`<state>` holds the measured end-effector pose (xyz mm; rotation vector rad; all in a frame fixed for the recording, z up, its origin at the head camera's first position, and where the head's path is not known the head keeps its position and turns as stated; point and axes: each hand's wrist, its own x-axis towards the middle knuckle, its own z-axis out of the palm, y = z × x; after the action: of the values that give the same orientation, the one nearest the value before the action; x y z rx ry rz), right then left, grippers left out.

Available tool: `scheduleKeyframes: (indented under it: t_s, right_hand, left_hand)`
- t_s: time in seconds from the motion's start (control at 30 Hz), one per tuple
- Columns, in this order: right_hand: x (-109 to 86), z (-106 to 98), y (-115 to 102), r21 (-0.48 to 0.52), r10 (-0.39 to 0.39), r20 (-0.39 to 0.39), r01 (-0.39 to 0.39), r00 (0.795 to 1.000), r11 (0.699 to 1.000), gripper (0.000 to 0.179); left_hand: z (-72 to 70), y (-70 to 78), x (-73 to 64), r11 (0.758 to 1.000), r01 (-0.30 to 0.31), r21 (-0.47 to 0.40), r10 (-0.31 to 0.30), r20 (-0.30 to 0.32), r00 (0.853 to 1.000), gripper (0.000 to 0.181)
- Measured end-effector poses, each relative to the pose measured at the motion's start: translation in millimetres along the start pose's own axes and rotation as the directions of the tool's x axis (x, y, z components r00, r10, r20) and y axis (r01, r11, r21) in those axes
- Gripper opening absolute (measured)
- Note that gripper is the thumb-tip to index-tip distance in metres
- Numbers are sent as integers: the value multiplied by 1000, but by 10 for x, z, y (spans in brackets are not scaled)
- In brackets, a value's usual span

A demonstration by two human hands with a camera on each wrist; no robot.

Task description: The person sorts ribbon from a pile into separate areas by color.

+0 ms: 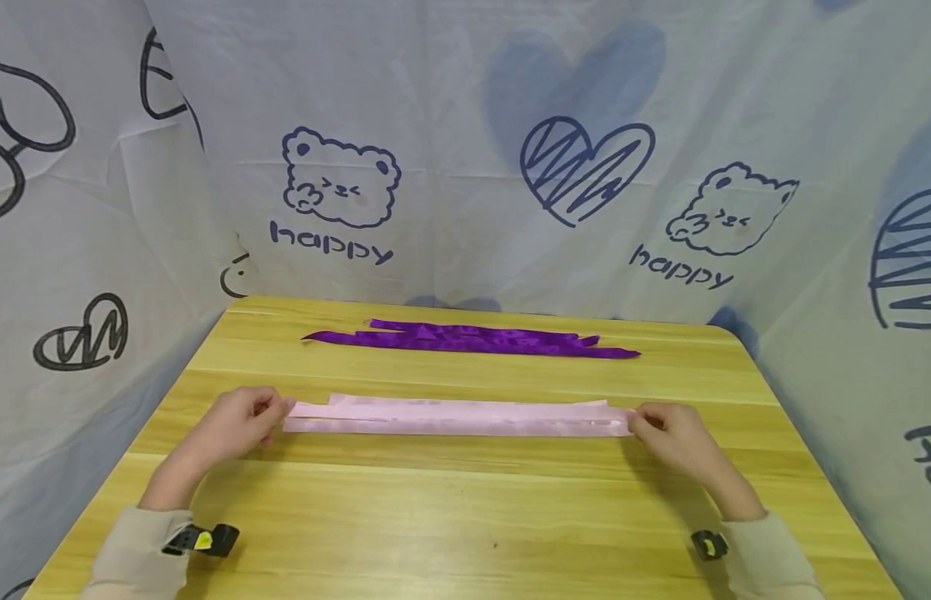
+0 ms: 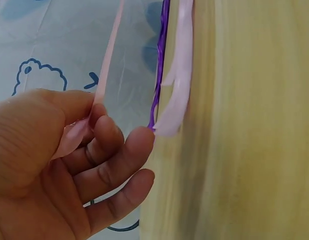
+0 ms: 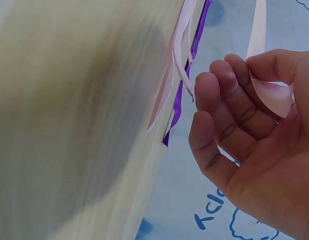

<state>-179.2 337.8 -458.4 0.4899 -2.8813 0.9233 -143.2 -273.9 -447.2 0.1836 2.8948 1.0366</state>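
Observation:
A pale pink ribbon (image 2: 108,55) is stretched between the two hands, raised off the table in the wrist views. My left hand (image 1: 243,421) pinches one end between thumb and index finger, and a short tail of ribbon falls into the palm. At the other end, the right hand (image 1: 678,433) pinches the same ribbon; its tail (image 3: 274,97) curves inside that palm. The other fingers of both hands are loosely bent. Below lie more pink ribbons (image 1: 457,428) in a flat strip across the table, which the held ribbon overlaps in the head view.
Several purple ribbons (image 1: 473,340) lie side by side farther back on the wood-patterned table (image 1: 450,508). A white cloth (image 1: 450,208) with printed bears and hearts hangs behind the table and along its sides. Each wrist wears a black strap (image 1: 202,540).

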Motion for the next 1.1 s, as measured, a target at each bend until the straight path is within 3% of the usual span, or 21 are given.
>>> scheduleKeyframes:
  t_s: [0.2, 0.43, 0.6, 0.8, 1.1]
  right_hand:
    - [-50, 46, 40, -23, -10, 29, 11, 1000, 1000, 34]
    - [-66, 95, 128, -80, 7, 71, -1, 997, 997, 27]
    - [-63, 133, 173, -113, 27, 105, -15, 994, 993, 29]
    - [-60, 159, 188, -117, 19, 105, -6, 994, 993, 33]
    - [-37, 163, 178, -147, 81, 93, -67, 992, 987, 34]
  left_hand:
    - [66, -60, -1, 999, -1, 37, 1, 8, 1000, 45]
    - [113, -101, 3, 998, 4, 70, -6, 26, 1000, 27]
    - [146, -105, 0, 991, -27, 129, 27, 2, 1000, 18]
    - [206, -150, -1, 980, -39, 196, 48, -38, 998, 21]
    - [217, -152, -26, 973, 1, 229, 12, -53, 999, 25]
